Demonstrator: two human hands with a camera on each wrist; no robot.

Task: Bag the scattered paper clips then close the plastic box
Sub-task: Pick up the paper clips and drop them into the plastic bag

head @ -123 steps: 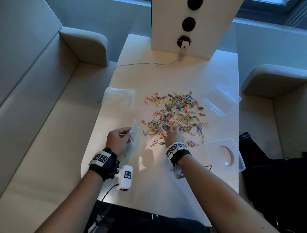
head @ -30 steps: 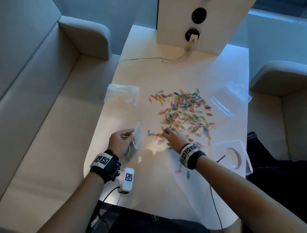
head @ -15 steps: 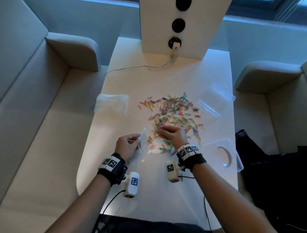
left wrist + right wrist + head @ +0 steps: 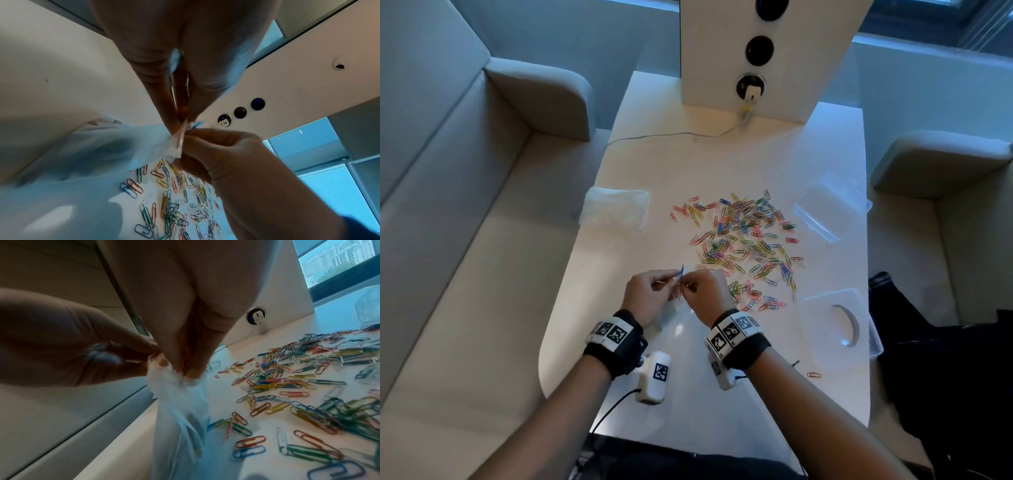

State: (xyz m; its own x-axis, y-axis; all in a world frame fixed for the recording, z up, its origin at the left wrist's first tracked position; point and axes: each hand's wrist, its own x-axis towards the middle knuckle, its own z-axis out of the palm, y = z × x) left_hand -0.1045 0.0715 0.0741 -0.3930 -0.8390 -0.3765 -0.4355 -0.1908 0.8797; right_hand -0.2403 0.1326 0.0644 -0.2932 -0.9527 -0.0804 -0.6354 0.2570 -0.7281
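Since the frame 0.5 s earlier, the right hand (image 4: pixel 707 291) has been lifted off the paper clips (image 4: pixel 748 245) and brought over to the left hand (image 4: pixel 650 294), so that both hands now meet above the near part of the white table (image 4: pixel 688 164). A small clear plastic bag (image 4: pixel 180 418) is pinched at its top edge between the thumb and fingertips of the left hand, and the same mouth is pinched from the other side by the curled fingers (image 4: pixel 205 142) of the right hand; in the right wrist view the bag is seen hanging down from this joint grip. Whether any clips are held inside the right fingers cannot be told, as that spot is blurred. The colored clips are spread in a loose heap on the table just beyond and to the right of the hands, with 1 stray clip (image 4: pixel 813 374) lying apart near the right forearm. A clear plastic box (image 4: pixel 840 322) is seen at the right edge of the table, and a second clear plastic piece (image 4: pixel 828 212), its lid as it seems, lies further back on the same side. A stack of spare bags (image 4: pixel 614 209) rests to the left of the heap.
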